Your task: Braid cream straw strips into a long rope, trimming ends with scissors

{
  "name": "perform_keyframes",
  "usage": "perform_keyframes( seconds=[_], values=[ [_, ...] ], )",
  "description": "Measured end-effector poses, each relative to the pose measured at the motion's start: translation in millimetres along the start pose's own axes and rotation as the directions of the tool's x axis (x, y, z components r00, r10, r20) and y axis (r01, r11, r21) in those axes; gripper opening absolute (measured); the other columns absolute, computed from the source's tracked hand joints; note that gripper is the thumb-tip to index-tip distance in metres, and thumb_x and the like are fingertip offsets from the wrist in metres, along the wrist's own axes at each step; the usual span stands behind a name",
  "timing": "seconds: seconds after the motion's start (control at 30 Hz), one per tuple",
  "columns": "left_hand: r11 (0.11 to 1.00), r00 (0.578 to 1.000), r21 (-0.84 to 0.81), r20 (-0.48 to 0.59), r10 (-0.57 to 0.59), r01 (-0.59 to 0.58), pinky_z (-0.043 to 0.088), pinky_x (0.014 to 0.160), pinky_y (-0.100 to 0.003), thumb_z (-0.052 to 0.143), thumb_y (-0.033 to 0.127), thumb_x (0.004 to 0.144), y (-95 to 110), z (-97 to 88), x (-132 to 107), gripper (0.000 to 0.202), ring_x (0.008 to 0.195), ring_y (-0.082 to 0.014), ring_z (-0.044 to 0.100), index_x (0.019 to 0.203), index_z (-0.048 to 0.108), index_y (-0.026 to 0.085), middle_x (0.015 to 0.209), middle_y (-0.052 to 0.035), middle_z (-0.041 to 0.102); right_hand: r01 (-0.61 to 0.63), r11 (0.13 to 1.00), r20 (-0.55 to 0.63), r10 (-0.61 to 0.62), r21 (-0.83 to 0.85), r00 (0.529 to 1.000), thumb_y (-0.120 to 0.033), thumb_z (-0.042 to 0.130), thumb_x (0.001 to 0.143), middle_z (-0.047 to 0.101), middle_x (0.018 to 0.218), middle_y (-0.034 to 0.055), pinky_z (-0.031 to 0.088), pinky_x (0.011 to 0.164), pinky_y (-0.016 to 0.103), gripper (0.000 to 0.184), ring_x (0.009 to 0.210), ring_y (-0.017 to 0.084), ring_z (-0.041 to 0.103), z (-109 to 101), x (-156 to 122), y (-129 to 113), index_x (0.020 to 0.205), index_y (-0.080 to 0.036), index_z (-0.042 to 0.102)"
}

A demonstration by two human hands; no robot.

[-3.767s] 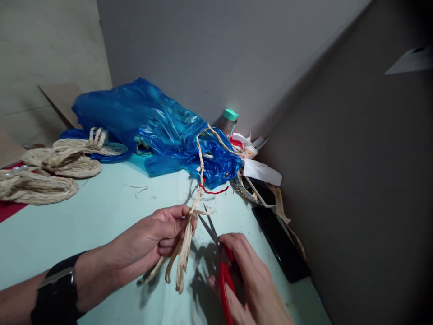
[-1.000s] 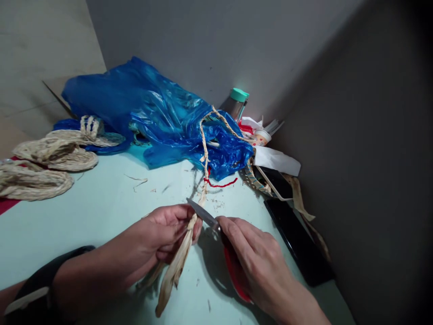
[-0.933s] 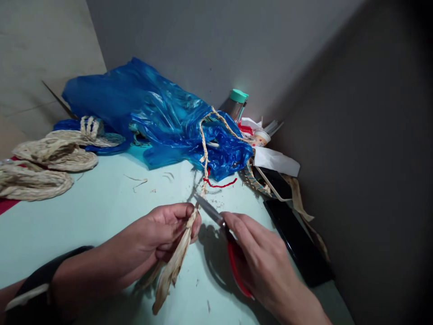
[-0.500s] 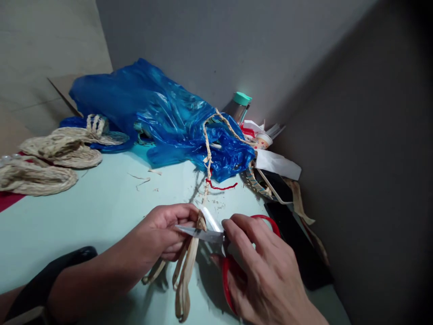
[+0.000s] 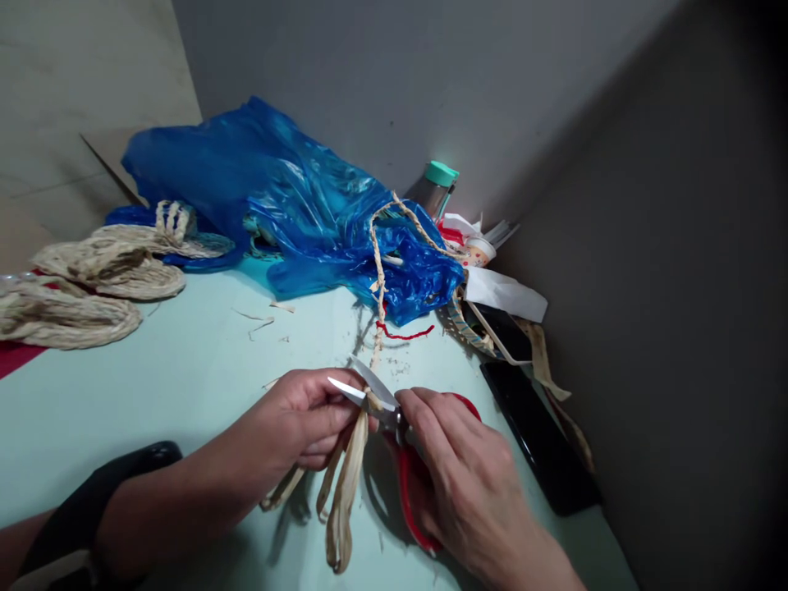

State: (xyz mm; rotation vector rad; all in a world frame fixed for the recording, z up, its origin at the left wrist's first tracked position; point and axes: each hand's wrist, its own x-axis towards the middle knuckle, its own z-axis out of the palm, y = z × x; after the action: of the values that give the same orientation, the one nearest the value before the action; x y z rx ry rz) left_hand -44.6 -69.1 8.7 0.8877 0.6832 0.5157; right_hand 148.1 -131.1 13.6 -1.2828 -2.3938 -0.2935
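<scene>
Pinched in my left hand (image 5: 311,419) is the near end of a braided cord (image 5: 380,283) of pale dried fibre. Loose looped strands (image 5: 345,501) hang below those fingers. My right hand (image 5: 471,472) grips red-handled scissors (image 5: 403,480) by the handles. Their blades are partly apart, on either side of the fibre beside my left fingertips; whether they cut into it I cannot tell. A red tie (image 5: 406,332) is knotted round the cord a little farther up. From there the cord runs up over a blue plastic bag (image 5: 308,205).
Several coiled fibre soles (image 5: 80,316) lie at the left. Behind the bag stands a bottle with a green lid (image 5: 440,174), near a paper cup (image 5: 477,253). A black phone-like slab (image 5: 542,443) and folded white paper (image 5: 505,294) lie at the right by the wall.
The scissor blades have come closer together around the fibre, and my right hand has closed up on the handles. My left hand keeps its pinch. The view has shifted slightly.
</scene>
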Motion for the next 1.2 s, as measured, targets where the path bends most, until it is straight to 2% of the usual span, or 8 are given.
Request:
perform_keyframes(
  seconds=[0.17,0.5,0.67,0.83,0.93,1.03,1.13,1.2],
  values=[
    [1.0,1.0,-0.012,-0.015,-0.006,0.006,0.01,0.043,-0.02,0.071,0.037,0.077,-1,-0.1,-1,0.024,0.046,-0.0036,0.018,0.084,0.064,0.015,0.056,0.0069,0.04,-0.006,0.999,0.0,0.006,-0.036,1.0,-0.008,0.034,0.095,0.068,0.093,0.0128,0.052,0.068,0.03,0.028,0.08,0.02,0.062,-2,0,-2,0.114,-0.007,0.056],
    [0.999,1.0,0.048,-0.006,0.023,-0.023,0.012,0.043,-0.02,0.07,0.037,0.08,-3,-2.2,-2,0.021,0.047,-0.0038,0.021,0.084,0.066,0.016,0.066,0.0043,0.048,-0.035,0.993,0.016,0.037,-0.11,0.999,-0.006,0.033,0.095,0.067,0.086,0.01,0.046,0.056,0.024,0.029,0.071,0.017,0.063,-1,-5,0,0.112,-0.01,0.056],
    [0.99,0.999,0.136,0.048,0.022,-0.028,0.013,0.043,-0.02,0.063,0.035,0.085,-3,-1.4,-4,0.02,0.045,-0.0036,0.02,0.081,0.063,0.015,0.058,0.0065,0.044,-0.301,0.919,-0.129,0.276,-0.255,0.952,-0.018,0.043,0.096,0.069,0.095,0.0108,0.045,0.056,0.024,0.023,0.071,0.017,0.065,-14,-10,24,0.114,-0.012,0.057],
    [0.969,0.997,0.237,-0.045,-0.057,0.066,0.013,0.043,-0.02,0.063,0.035,0.082,-4,5.5,-10,0.022,0.044,-0.0034,0.028,0.077,0.059,0.014,0.064,0.0003,0.059,-0.449,0.779,0.049,0.519,-0.437,0.853,-0.018,0.047,0.091,0.069,0.094,0.0104,0.044,0.052,0.027,0.026,0.067,0.02,0.066,-21,-33,31,0.115,-0.014,0.056],
    [0.97,0.993,0.217,-0.064,-0.096,0.108,0.008,0.04,-0.02,0.064,0.034,0.08,-5,10.0,-14,0.021,0.039,-0.0018,0.02,0.078,0.055,0.015,0.06,0.0012,0.06,-0.477,0.802,0.145,0.553,-0.359,0.82,-0.014,0.047,0.088,0.069,0.098,0.0118,0.05,0.06,0.029,0.03,0.076,0.021,0.067,-16,-53,31,0.116,-0.014,0.056],
    [0.967,0.992,0.232,-0.087,-0.085,0.104,0.008,0.038,-0.02,0.064,0.029,0.078,-7,12.0,-15,0.018,0.037,-0.0015,0.019,0.073,0.051,0.017,0.057,0.0025,0.06,-0.411,0.86,0.143,0.467,-0.301,0.873,-0.013,0.046,0.088,0.066,0.113,0.0163,0.053,0.076,0.038,0.035,0.094,0.025,0.065,-16,-65,34,0.122,-0.013,0.055],
    [0.945,0.992,0.32,-0.119,-0.033,0.07,0.01,0.036,-0.02,0.063,0.029,0.077,-9,11.9,-15,0.018,0.034,-0.0022,0.021,0.07,0.051,0.017,0.057,0.0004,0.064,-0.435,0.844,0.06,0.475,-0.314,0.878,-0.016,0.046,0.091,0.062,0.123,0.0214,0.051,0.084,0.047,0.032,0.102,0.03,0.062,-23,-55,28,0.12,-0.01,0.058],
    [0.92,0.993,0.391,-0.119,0.016,0.032,0.012,0.036,-0.021,0.062,0.027,0.078,-8,11.4,-14,0.018,0.034,-0.0026,0.024,0.068,0.052,0.017,0.06,-0.0017,0.067,-0.512,0.843,0.04,0.524,-0.167,0.851,-0.018,0.043,0.094,0.065,0.115,0.0205,0.051,0.081,0.044,0.028,0.097,0.029,0.064,-28,-37,14,0.115,-0.011,0.061]
  ],
)
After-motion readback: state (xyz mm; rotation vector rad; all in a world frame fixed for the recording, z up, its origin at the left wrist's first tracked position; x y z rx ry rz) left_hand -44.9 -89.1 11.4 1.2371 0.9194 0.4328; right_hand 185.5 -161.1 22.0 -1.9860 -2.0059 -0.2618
